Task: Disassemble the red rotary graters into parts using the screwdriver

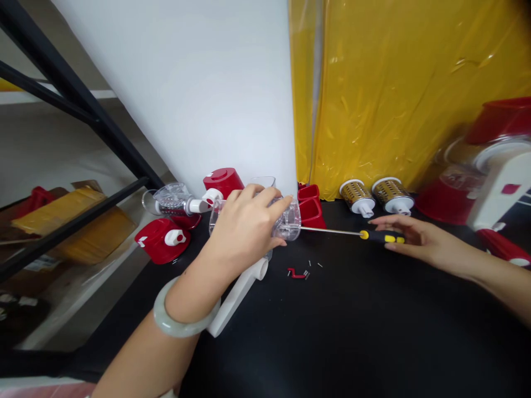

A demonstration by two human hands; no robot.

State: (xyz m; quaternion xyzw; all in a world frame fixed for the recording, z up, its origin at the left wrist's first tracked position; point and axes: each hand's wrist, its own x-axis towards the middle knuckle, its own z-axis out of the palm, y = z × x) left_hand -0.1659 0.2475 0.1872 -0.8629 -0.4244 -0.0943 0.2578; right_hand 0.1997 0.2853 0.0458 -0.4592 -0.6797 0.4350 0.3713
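Observation:
My left hand [249, 218] is wrapped over a clear plastic housing [289, 221] and grips it from above; the palm hides much of the part. In my right hand [415, 237] is a screwdriver [379, 236] with a black and yellow handle, held by the fingers at its end. Its long shaft lies almost level, and the tip meets the right side of the clear housing. A white arm-shaped part [238, 298] slants below my left hand. On the black tabletop nearby lie a small red part [296, 273] and several small screws [319, 265].
Two metal grater drums [357, 197] stand near the yellow wrapping. Red cups [310, 209] sit behind the shaft. Red bases [162, 241] and another clear housing [172, 196] are at left. An assembled red and white grater [498, 166] stands at far right. A black-framed shelf [83, 105] borders the left.

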